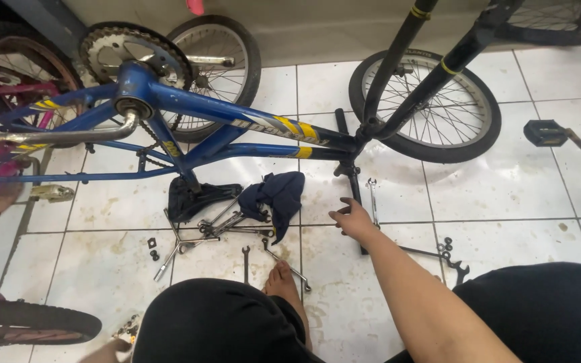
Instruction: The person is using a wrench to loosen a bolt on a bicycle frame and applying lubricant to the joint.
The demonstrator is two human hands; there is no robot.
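In the head view, the right hand (352, 220) reaches out low over the tiled floor (512, 195), fingers loosely spread and grasping nothing. It lies just beside a thin wrench (372, 200) that rests on the tiles to its right, and touches or nearly touches a black bar (354, 185) standing under the bike; which of the two cannot be told.

The left hand (110, 349) shows only as a sliver at the bottom edge, left of the knee; whether it is released or clenched cannot be told.

A blue bike frame (237, 121) lies upside down across the floor, its chainring (119, 50) up at the left and a silver crank (68, 134) pointing left. A black saddle (193, 197) sits under the frame. Next to it lies a dark blue rag (278, 195), partly over a heap of spanners (230, 225). A bare foot (282, 282) rests below the heap, between two loose wrenches. A small wheel (432, 107) stands behind the black fork at the right.
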